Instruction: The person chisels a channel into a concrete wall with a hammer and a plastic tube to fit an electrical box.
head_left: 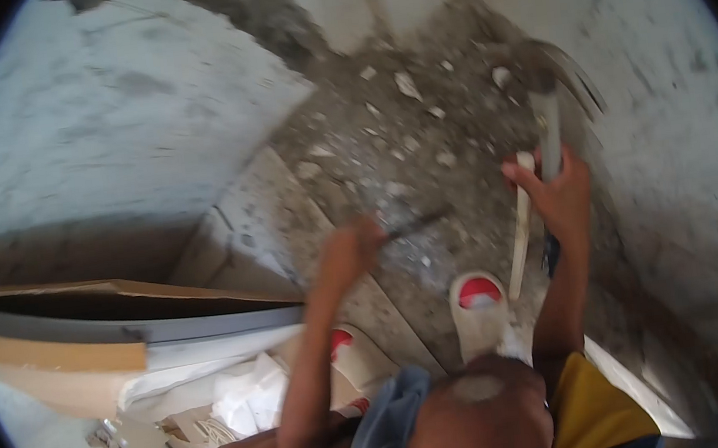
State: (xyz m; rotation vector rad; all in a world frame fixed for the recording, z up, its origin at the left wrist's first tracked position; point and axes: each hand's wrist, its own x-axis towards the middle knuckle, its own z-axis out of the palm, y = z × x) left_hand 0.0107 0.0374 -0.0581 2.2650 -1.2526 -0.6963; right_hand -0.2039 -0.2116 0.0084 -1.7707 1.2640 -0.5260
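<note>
My left hand (351, 249) is closed around a thin dark tool (416, 224), which points to the right over the rubble-covered floor. Motion blurs it, and its exact kind does not show. On the right, my right hand (564, 194) grips a pale wooden stick (521, 238) between thumb and fingers. A grey, flat-sided bar (548, 130) with a dark upper end runs up from the same hand, close to the right wall. Whether the stick and the bar are joined is hidden by the fingers.
Broken plaster pieces (407, 86) litter the dirty floor between whitewashed walls (119, 109). Cardboard and a grey curved panel (221, 325) stand at left, beside white crumpled plastic (254, 395). My slippered feet (480, 320) are on the floor below my hands.
</note>
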